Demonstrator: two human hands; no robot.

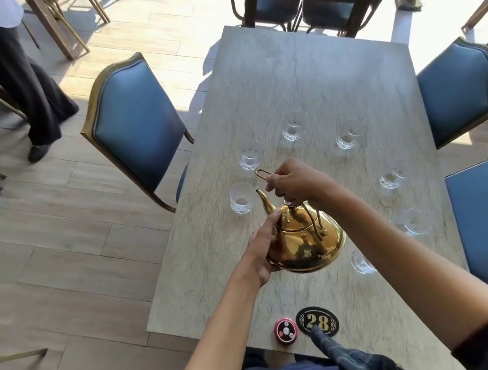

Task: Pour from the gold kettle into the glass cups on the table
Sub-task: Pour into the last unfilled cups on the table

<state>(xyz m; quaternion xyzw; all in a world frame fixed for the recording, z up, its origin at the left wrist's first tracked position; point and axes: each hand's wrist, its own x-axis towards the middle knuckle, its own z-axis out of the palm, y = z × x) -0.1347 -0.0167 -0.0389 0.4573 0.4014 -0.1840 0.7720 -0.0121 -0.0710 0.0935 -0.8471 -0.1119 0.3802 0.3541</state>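
long grey marble-patterned rectangular desk (299,80), flanked by blue padded chairs with gold frames: one on the left (133,122), two on the right (458,90). round polished gold metal kettle (304,239) held above the desk near its left edge, tilted, spout aimed at the nearest clear cut-glass cup (241,198). left hand (267,246) flat against the kettle's side, fingers straight, supporting it. right hand (295,181) above the lid, fingers curled around the thin wire handle. six further glass cups stand in a loose ring on the desk. at the near edge, a black oval "28" plaque (317,322) beside a small red round call button (285,331).
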